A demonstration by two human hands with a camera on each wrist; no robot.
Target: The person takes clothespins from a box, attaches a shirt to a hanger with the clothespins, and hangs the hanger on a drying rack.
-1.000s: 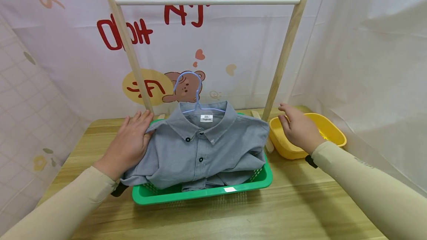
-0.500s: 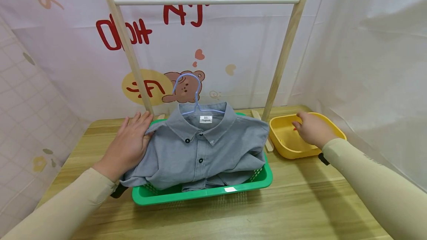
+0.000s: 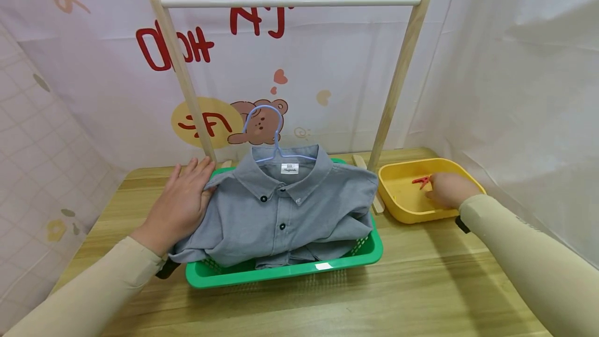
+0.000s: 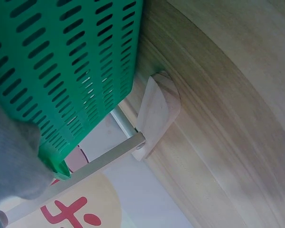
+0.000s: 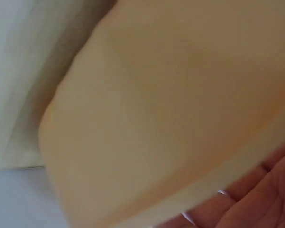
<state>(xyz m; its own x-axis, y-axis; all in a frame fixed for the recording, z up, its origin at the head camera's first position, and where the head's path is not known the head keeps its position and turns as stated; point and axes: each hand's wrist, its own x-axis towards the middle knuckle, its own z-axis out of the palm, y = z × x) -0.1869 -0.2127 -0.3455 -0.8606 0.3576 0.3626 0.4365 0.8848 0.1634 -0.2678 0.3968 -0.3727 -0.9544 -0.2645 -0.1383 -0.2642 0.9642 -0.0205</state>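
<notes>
In the head view, my left hand [image 3: 180, 207] lies along the left shoulder of a grey button-up shirt [image 3: 299, 212], fingers straight, at the edge of a green basket [image 3: 285, 273]. A light blue hanger [image 3: 276, 139] sits inside the shirt's collar, its hook standing up. My right hand [image 3: 451, 190] reaches into a yellow basket [image 3: 412, 216]. At its fingertips is a red clothespin [image 3: 422, 181], whose right end the hand overlaps; I cannot tell whether the fingers pinch it. In the right wrist view, the yellow wall [image 5: 156, 118] hides most of the hand [image 5: 270, 199].
Behind the green basket stands a wooden rack with a white rail [image 3: 290, 1] and two posts; one rack foot [image 3: 376, 204] shows between the baskets. The wood-grain table [image 3: 327, 306] meets printed white sheeting [image 3: 355, 92] at the back and sides.
My right hand has moved right and down into the yellow basket, bringing the red clothespin into sight. My left hand, the shirt and the green basket stay in place.
</notes>
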